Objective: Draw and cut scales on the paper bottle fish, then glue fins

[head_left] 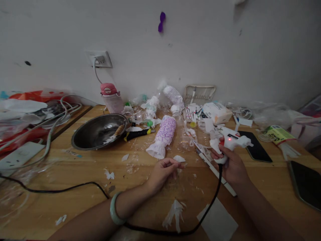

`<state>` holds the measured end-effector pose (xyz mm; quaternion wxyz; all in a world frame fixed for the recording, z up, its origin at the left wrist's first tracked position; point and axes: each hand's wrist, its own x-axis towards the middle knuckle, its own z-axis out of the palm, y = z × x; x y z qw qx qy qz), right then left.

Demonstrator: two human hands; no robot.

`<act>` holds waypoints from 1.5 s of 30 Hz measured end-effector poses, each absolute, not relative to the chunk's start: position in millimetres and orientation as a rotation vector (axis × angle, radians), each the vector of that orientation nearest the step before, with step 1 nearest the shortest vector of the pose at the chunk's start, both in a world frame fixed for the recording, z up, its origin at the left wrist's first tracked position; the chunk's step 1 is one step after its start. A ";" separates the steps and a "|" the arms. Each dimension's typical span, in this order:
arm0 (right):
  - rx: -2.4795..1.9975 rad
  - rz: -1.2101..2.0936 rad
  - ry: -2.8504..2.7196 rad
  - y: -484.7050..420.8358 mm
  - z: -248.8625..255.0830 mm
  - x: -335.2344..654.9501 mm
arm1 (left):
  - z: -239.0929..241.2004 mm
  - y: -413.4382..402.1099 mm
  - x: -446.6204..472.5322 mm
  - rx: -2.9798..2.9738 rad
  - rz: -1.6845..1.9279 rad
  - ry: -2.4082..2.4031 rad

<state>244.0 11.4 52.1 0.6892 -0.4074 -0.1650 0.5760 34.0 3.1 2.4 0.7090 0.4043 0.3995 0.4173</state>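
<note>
My right hand [232,164] is wrapped round the handle of a white hot glue gun [232,140] with a lit red light; its nozzle points right. A black cord [217,190] runs down from its handle and passes under my left forearm. My left hand [164,172] is pinched closed, with a small white curved piece [179,158] showing at its fingertips. Just beyond it lies a bottle-shaped form [165,132] covered in white scales edged with purple, flaring at the near end. A similar white scaled form [173,95] rests farther back.
At left stand a metal bowl [86,134], a pink bottle [111,98] and a power strip [20,155]. A yellow-black utility knife [137,134] lies beside the bowl. Markers [193,113], a tissue pack [217,112], a phone [255,147] and a dark tablet [306,182] are rightward. White scraps [174,214] litter the table.
</note>
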 end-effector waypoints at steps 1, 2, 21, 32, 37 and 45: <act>-0.897 1.284 -0.378 11.2 52.4 244.6 | 1.7 2.7 33.7 0.893 0.937 0.879; -0.895 1.277 -0.384 11.1 52.2 245.0 | 1.2 2.1 33.2 0.879 0.968 0.865; -1.015 1.283 -0.535 8.6 41.0 234.1 | -14.7 -13.0 34.8 0.931 0.905 0.505; -1.188 1.332 -0.949 -10.4 25.6 218.0 | 2.7 -7.0 36.9 0.907 0.900 0.819; -1.160 1.327 -1.003 -12.4 26.0 217.5 | 0.6 -6.6 36.6 0.939 0.881 0.773; -1.237 1.328 -1.054 -14.4 40.9 213.6 | -9.0 -10.0 30.3 0.931 0.800 0.782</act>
